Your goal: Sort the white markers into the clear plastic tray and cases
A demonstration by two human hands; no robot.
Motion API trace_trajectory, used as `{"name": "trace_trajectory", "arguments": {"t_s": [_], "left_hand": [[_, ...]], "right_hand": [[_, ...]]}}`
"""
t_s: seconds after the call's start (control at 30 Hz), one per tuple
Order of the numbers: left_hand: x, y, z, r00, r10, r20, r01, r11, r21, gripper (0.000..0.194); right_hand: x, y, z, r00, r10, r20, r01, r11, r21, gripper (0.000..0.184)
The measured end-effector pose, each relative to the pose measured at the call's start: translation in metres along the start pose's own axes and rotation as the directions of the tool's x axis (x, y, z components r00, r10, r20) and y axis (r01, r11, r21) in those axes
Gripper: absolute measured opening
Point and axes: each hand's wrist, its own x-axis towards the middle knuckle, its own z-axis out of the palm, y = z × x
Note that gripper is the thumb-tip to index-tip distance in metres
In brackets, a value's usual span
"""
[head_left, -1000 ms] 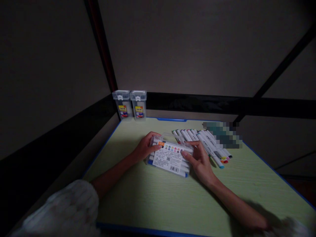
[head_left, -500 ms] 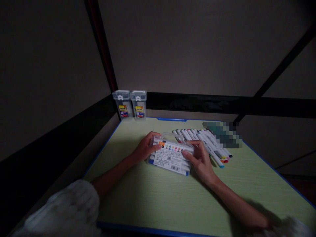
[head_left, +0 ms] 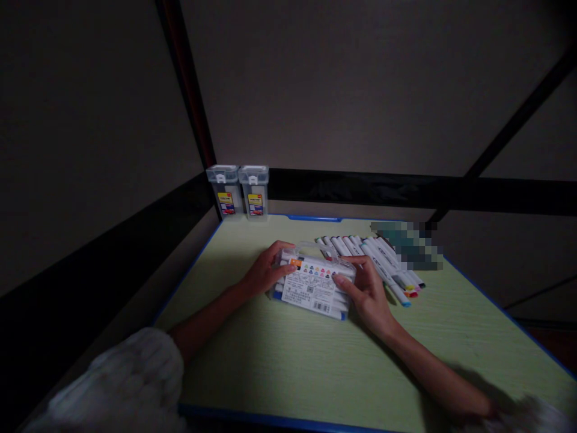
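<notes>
A clear plastic marker case (head_left: 311, 294) with a carry handle is held between my two hands above the pale green table (head_left: 270, 367). White markers with blue ends show inside it, and a printed label with coloured dots faces me. My left hand (head_left: 270, 267) is closed around the case's upper left side, its thumb on the label. At the right edge, my right hand (head_left: 367, 294) grips the case with its thumb on the front. The fingers behind the case are partly hidden. Loose white markers (head_left: 378, 258) with coloured ends lie just beyond my right hand.
Two clear lidded boxes (head_left: 255, 192) with yellow labels stand at the table's far left corner. A pixelated greenish flat item (head_left: 406, 243) lies at the far right. A blue rim edges the table, and wall panels rise behind it and on the left.
Both hands keep the same hold on the marker case, which has barely shifted. The loose markers and the boxes have not moved.
</notes>
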Motion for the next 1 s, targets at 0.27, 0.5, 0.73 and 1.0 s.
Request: {"name": "trace_trajectory", "arguments": {"t_s": [0.27, 0.5, 0.73, 1.0], "left_hand": [[-0.0007, 0.0014, -0.0004, 1.0, 0.021, -0.001, -0.021, 1.0, 0.02, 0.037], [0.0001, 0.0017, -0.0003, 0.999, 0.041, -0.017, -0.04, 0.998, 0.056, 0.036], [0.0007, -0.002, 0.0014, 1.0, -0.021, 0.019, 0.021, 1.0, -0.001, 0.037], [0.0001, -0.0038, 0.0013, 1.0, -0.008, 0.009, 0.008, 1.0, -0.004, 0.035]], "right_hand": [[-0.0002, 0.0002, -0.0006, 1.0, 0.007, 0.007, -0.007, 1.0, -0.021, 0.023], [0.0, 0.0017, -0.0007, 1.0, 0.019, 0.009, -0.019, 1.0, 0.008, 0.024], [0.0011, 0.0027, -0.0005, 0.999, 0.051, 0.001, -0.051, 0.998, -0.03, 0.024], [0.0, -0.0035, 0.001, 0.997, 0.082, -0.003, -0.082, 0.994, -0.07, 0.034]]}}
